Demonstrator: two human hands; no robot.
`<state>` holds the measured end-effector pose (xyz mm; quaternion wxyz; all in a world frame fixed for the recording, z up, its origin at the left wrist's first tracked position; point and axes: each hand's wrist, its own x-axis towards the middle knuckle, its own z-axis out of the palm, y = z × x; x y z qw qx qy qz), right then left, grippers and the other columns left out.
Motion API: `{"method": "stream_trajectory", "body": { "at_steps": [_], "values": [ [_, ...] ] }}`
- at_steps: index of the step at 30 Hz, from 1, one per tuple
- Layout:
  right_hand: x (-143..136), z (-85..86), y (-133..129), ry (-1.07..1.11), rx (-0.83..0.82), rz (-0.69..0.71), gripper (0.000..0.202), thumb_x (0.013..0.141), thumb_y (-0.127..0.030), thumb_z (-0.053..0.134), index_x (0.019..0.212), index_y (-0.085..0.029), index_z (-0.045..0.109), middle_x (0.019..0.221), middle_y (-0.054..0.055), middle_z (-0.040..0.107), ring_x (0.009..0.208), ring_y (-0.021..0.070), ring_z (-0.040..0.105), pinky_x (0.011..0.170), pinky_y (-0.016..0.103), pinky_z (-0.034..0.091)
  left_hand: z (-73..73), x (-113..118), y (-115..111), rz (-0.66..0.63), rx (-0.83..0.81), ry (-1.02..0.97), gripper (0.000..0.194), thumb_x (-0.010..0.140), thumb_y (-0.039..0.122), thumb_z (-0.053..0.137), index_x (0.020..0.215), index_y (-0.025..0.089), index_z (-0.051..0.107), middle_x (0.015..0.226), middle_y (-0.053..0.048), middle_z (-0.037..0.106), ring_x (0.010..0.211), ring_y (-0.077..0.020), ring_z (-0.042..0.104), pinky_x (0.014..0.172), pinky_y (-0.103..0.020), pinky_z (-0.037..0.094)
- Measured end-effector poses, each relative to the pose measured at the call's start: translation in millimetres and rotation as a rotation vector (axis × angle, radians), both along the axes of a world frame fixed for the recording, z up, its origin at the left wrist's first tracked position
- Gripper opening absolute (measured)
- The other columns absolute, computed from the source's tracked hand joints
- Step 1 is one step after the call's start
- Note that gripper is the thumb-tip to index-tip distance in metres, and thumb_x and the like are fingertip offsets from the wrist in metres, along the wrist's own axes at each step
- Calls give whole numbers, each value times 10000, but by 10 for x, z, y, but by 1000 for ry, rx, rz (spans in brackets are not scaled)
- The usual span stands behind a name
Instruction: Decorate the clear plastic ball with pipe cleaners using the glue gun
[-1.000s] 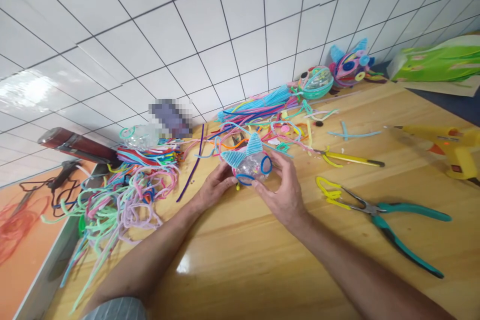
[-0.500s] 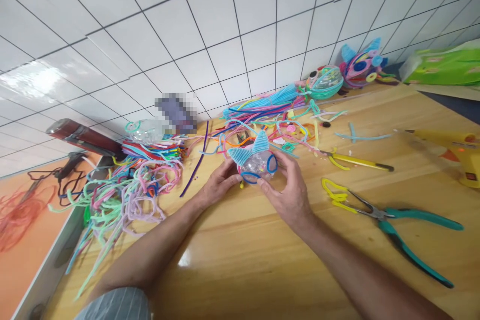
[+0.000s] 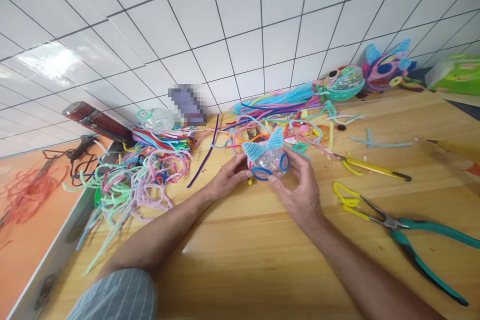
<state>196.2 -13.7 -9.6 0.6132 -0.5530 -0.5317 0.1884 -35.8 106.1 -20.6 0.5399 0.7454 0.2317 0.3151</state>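
Between my two hands sits a clear plastic ball (image 3: 267,161) dressed as an animal head, with two light-blue pipe-cleaner ears on top and two dark-blue pipe-cleaner rings on its front. My left hand (image 3: 233,175) grips its left side, the thumb near the lower ring. On the other side my right hand (image 3: 299,187) is wrapped around it, thumb at the front below the right ring. The ball is close to the wooden tabletop; I cannot tell whether it touches. Behind it lie loose pipe cleaners (image 3: 258,127) in several colours.
Green-handled pliers (image 3: 393,223) lie at right beside a bent yellow pipe cleaner (image 3: 347,200) and a yellow craft knife (image 3: 378,167). Two decorated balls (image 3: 345,82) stand by the tiled wall. Tangled pipe cleaners (image 3: 123,190) and a red flask (image 3: 95,122) are at left.
The whole scene has shifted somewhat to the right in view, as the camera turned slightly left. Both hands keep the same hold on the ball.
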Motion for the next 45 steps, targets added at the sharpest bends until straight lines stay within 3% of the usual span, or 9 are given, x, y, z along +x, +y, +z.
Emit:
{"method": "stream_trajectory", "body": {
  "at_steps": [45],
  "values": [
    [-2, -26, 9, -20, 21, -28, 678, 972, -398, 853, 1591, -266, 609, 1600, 172, 695, 1449, 344, 716, 1152, 570, 675, -36, 24, 8, -11, -30, -27, 712, 1059, 476, 823, 1716, 374, 569, 1727, -101, 623, 1638, -362, 562, 1413, -584, 407]
  ]
}}
